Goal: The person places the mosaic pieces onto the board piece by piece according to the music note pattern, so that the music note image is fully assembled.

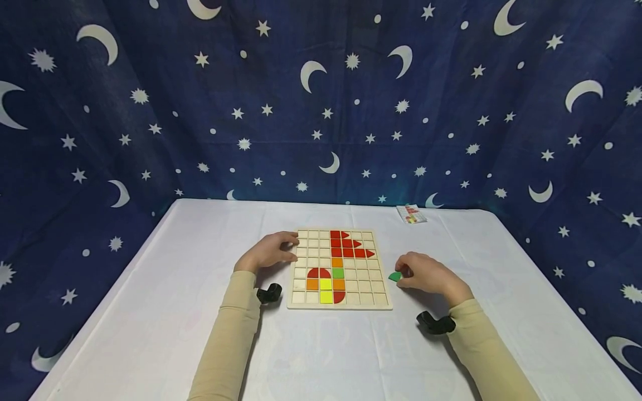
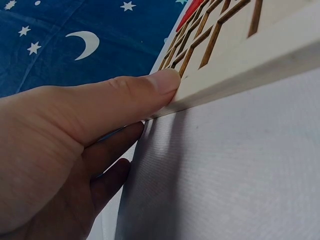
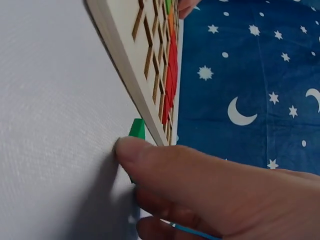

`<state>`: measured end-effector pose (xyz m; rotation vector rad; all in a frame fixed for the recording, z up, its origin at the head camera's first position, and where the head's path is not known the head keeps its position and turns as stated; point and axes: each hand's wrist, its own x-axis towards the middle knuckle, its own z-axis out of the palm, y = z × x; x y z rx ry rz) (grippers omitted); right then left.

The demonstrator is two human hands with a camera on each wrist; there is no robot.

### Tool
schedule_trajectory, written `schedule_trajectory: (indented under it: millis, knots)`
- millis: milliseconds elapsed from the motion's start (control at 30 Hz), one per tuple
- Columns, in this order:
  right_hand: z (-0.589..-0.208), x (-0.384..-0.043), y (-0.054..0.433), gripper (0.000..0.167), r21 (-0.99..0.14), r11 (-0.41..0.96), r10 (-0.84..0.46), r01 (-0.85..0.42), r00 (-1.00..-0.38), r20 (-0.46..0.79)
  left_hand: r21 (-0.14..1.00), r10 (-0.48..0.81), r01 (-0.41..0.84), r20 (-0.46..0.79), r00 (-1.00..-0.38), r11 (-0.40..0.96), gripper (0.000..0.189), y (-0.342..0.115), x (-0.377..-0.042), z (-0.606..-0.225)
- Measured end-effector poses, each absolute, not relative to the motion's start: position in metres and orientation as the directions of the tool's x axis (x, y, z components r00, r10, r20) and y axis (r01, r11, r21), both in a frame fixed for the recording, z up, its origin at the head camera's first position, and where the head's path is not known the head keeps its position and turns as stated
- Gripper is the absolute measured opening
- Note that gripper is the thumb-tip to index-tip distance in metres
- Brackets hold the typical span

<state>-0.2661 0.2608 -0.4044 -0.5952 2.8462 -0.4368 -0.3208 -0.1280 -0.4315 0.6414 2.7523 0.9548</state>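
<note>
A wooden grid board [image 1: 358, 287] lies on the table with red, orange, yellow and green pieces set in several of its squares. My left hand [image 1: 268, 250] is at the board's left side, its thumb [image 2: 162, 82] touching the raised edge and its other fingers spread along that side. Just right of the board, my right hand [image 1: 428, 273] pinches a small green puzzle piece [image 1: 394, 276] between thumb and fingers. In the right wrist view the green piece [image 3: 137, 129] sticks out past the thumb, close to the board's edge, and the fingers hide the rest.
A small pattern card [image 1: 412, 214] showing a similar coloured design lies at the back of the table, right of the board. White cloth [image 1: 150, 312] covers the tabletop. Behind it hangs a dark blue curtain [image 1: 281, 106] with moons and stars.
</note>
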Motion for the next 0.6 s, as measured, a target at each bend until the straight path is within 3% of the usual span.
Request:
schedule_trajectory:
  millis: [167,333,600]
  knots:
    - [-0.4039,-0.2667,0.2625,0.015,-0.324,0.857,-0.458,-0.401,-0.881,-0.118,0.626,0.441,0.337,-0.012,-0.897,0.703,0.047,-0.1279,-0.3199,-0.4306]
    - [-0.4066,-0.269,0.2597,0.02,-0.29,0.855,-0.469,-0.429,-0.88,-0.081,0.625,0.443,0.339,-0.013,-0.896,0.703,0.048,-0.1281,-0.3196,-0.43]
    - [-0.4124,-0.2696,0.2556,0.026,-0.332,0.883,-0.383,-0.332,-0.919,-0.098,0.608,0.446,0.347,-0.013,-0.895,0.714,0.048,-0.1273,-0.3201,-0.4306]
